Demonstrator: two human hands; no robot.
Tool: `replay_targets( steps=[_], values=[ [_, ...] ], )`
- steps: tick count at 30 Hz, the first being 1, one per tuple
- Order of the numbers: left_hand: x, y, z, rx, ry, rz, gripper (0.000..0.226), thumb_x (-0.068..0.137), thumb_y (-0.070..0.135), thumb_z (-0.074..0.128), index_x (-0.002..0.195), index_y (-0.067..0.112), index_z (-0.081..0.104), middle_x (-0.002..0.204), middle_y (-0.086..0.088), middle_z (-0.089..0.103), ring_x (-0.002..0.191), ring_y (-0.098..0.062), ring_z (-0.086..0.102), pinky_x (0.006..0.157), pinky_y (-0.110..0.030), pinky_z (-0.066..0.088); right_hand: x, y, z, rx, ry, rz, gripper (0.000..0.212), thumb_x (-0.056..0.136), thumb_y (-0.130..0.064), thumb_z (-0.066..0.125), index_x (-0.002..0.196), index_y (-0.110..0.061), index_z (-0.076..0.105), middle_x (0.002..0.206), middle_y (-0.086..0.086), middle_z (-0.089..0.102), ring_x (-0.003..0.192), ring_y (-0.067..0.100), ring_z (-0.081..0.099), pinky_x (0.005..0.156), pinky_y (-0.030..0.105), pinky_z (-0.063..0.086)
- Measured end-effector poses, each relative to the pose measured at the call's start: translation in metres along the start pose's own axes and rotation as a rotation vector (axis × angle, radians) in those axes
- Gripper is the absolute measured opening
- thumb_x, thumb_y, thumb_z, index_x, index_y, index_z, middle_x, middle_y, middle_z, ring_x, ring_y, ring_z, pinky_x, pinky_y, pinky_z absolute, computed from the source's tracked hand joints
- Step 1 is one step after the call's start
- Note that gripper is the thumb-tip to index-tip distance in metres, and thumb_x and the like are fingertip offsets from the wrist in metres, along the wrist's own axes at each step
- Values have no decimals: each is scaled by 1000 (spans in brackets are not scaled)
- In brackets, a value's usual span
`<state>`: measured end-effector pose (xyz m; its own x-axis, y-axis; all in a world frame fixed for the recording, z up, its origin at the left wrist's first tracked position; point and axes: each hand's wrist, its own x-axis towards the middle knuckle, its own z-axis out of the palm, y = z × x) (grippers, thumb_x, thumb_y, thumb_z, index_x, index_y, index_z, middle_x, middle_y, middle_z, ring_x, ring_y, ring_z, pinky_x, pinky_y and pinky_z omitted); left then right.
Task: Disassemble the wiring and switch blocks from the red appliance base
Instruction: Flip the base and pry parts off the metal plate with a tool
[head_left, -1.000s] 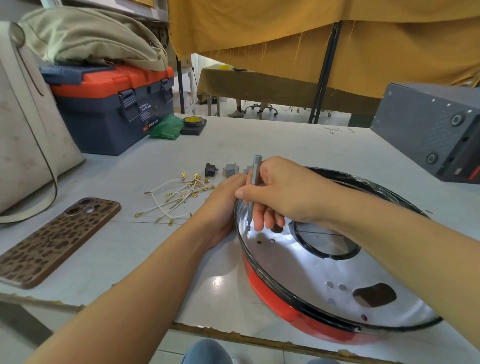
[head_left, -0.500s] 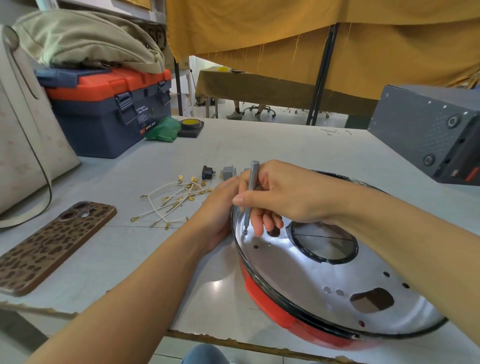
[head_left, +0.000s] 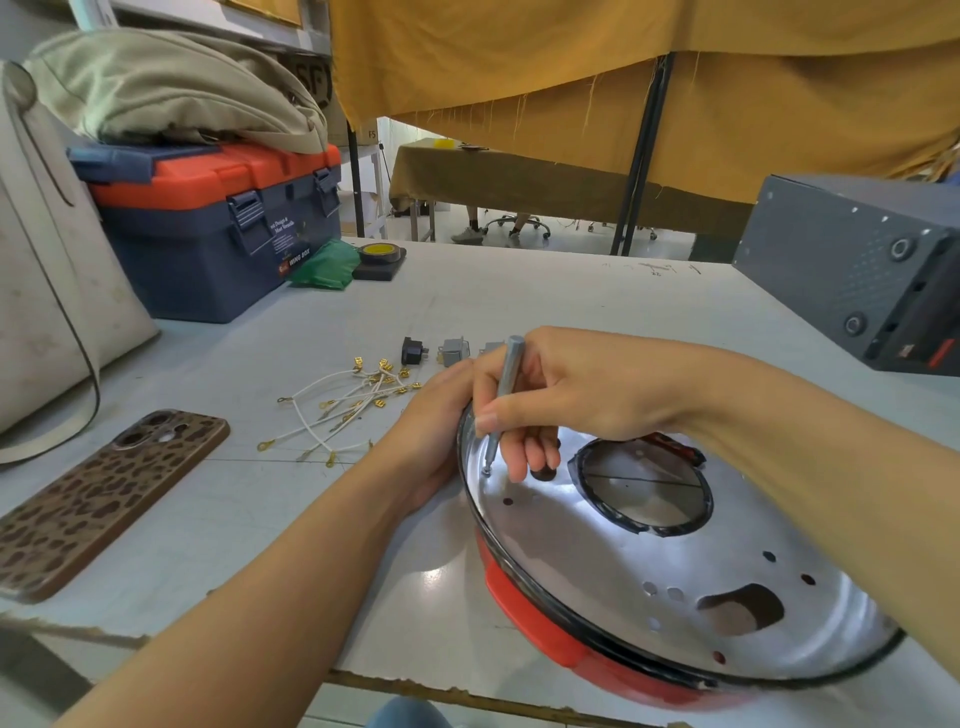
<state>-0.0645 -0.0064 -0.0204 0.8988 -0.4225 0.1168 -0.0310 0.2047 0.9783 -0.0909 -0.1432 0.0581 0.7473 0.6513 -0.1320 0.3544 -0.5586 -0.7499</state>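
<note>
Right hand (head_left: 566, 400) fingers clamped on the screwdriver (head_left: 501, 400), left hand (head_left: 436, 431) gripping the base (head_left: 545, 623) rim at nine o'clock; a tilted tip could slip off the screw (head_left: 487, 472).

This looks like a workshop or repair room. A large white worktable (head_left: 519, 312) carries a blue and orange toolbox (head_left: 218, 228), a roll of tape (head_left: 379, 253), a dark grey metal equipment case (head_left: 852, 291) and loose white wires with brass terminals (head_left: 343, 405). Behind, yellow cloth (head_left: 623, 78) hangs as a partition, and another covered table (head_left: 519, 176) stands with office chair wheels (head_left: 519, 226) under it
</note>
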Motion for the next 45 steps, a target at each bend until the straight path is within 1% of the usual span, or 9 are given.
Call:
replay_targets(
  steps=[10, 16, 19, 25, 30, 35, 39, 42, 45],
  values=[
    [-2, 0, 2, 81, 32, 58, 49, 96, 16, 36, 65, 26, 71, 60, 0, 68, 59, -9, 67, 52, -17, 50, 5, 3, 7, -38, 131, 58, 15, 96, -14, 55, 81, -11, 58, 45, -1, 58, 41, 13, 48, 42, 18, 40],
    [-2, -2, 0, 45, -32, 90, 45, 92, 18, 37, 63, 22, 71, 48, -4, 62, 49, -14, 63, 48, -19, 49, 4, 4, 14, 159, 207, 35, 11, 91, -10, 63, 83, -3, 59, 50, 5, 62, 37, 10, 51, 40, 22, 44],
    [-1, -4, -1, 40, -73, 96, 47, 85, 25, 35, 53, 19, 68, 44, -4, 60, 47, -13, 62, 48, -19, 49, 4, 1, 17, 175, 273, 72, 31, 93, -28, 61, 77, -1, 62, 51, 9, 64, 35, 13, 53, 40, 23, 46],
    [2, -5, -3, 29, 21, 32, 34, 77, 21, 42, 57, 19, 69, 59, -1, 67, 61, -9, 65, 57, -21, 53, 6, -7, 19, -422, 479, 118, 51, 95, -44, 50, 66, -2, 60, 50, 7, 57, 56, 24, 61, 65, 37, 55],
    [2, -6, -4, 74, 77, 9, 20, 86, 12, 40, 74, 2, 53, 51, -5, 59, 51, -13, 58, 49, -19, 47, 6, -10, 14, -208, 333, 194, 46, 98, -28, 50, 55, -11, 50, 37, -3, 56, 30, 5, 47, 39, 14, 41],
    [1, -4, -2, 20, 56, 15, 32, 90, 6, 34, 68, 3, 57, 47, -5, 60, 45, -13, 60, 43, -17, 46, 6, -10, 11, -91, 228, 169, 45, 98, -22, 51, 58, -4, 57, 51, 1, 67, 34, 12, 53, 45, 22, 49],
    [1, -2, 1, 41, -1, 61, 58, 93, 5, 30, 50, 19, 67, 45, -1, 59, 45, -9, 60, 46, -14, 46, 5, -8, 7, -60, 168, 127, 37, 99, -18, 51, 70, 3, 63, 59, 3, 69, 43, 11, 58, 48, 24, 52],
    [0, -2, 1, 37, 24, 54, 48, 94, 10, 34, 60, 18, 67, 50, -1, 61, 48, -10, 60, 47, -16, 46, 2, -7, 1, -57, 118, 106, 30, 98, -17, 52, 81, 5, 64, 64, 5, 68, 52, 11, 61, 53, 20, 50],
    [3, -3, 0, 33, 76, 23, 29, 93, 13, 39, 84, -1, 63, 64, -9, 63, 60, -16, 60, 52, -22, 48, -3, -8, -5, -14, 54, 97, 19, 97, -11, 52, 86, 2, 62, 69, 9, 66, 58, 12, 61, 57, 22, 51]
  ],
)
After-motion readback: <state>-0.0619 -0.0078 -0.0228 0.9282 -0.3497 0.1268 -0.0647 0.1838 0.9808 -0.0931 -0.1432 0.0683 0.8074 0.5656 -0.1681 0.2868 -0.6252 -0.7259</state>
